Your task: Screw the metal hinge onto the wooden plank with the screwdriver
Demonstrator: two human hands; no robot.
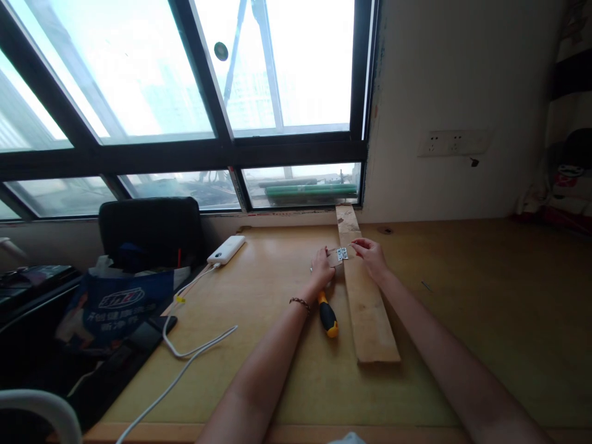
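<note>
Hinge (342, 253), small and silvery, is laid on the plank (365, 296) near its far end, at about 12 o'clock from the wearer. It is pinched at its left leaf by the fingers of the left hand (322, 266), and its right edge is touched by the closed fingertips of the right hand (371, 256). Under the left hand a screwdriver (327, 314) with a yellow and black handle is seen lying on the table (462, 320), just left of the plank; whether it is gripped cannot be told. The plank is set lengthwise, running from the window sill toward the wearer.

At 9 o'clock a blue bag (115, 305) is stood beside the table, its top open; its contents are too dim to name. At 11 o'clock a white power bank (226, 250) is placed on the table, with a white cable (185, 357) trailed from it toward the near edge. A black chair (150, 231) is set before the window (185, 92). A wall socket (453, 142) is mounted at 1 o'clock.
</note>
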